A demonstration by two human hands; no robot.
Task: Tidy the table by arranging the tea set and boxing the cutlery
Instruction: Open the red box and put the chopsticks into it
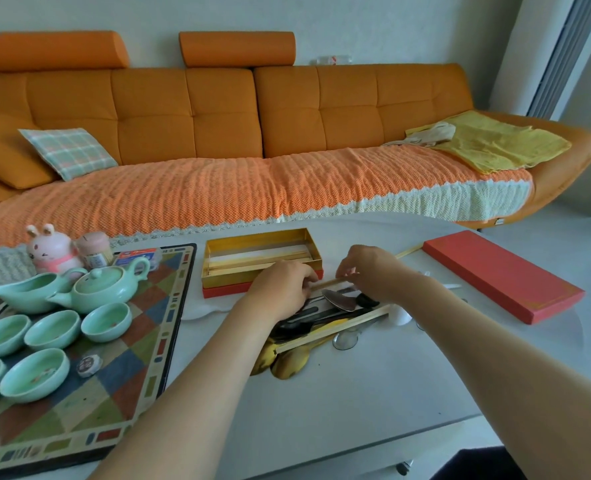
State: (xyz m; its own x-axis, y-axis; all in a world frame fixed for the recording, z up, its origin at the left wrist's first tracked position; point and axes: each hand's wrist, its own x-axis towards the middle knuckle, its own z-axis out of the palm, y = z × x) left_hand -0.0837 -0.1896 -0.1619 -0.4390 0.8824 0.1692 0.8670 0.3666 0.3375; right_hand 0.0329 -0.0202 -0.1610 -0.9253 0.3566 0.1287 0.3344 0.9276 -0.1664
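White table [373, 393] before an orange sofa [218, 109]: both hands, left [283, 289] and right [373, 271], pinch one chopstick [327, 283] over cutlery [325, 317]; gold box [259, 258] at 11 o'clock.

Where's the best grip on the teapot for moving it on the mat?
Take the teapot by its loop handle, which points up and back toward the sofa, coming from above and behind. The spout aims at the near left beside the pitcher, and cups crowd the front, so those sides look blocked.
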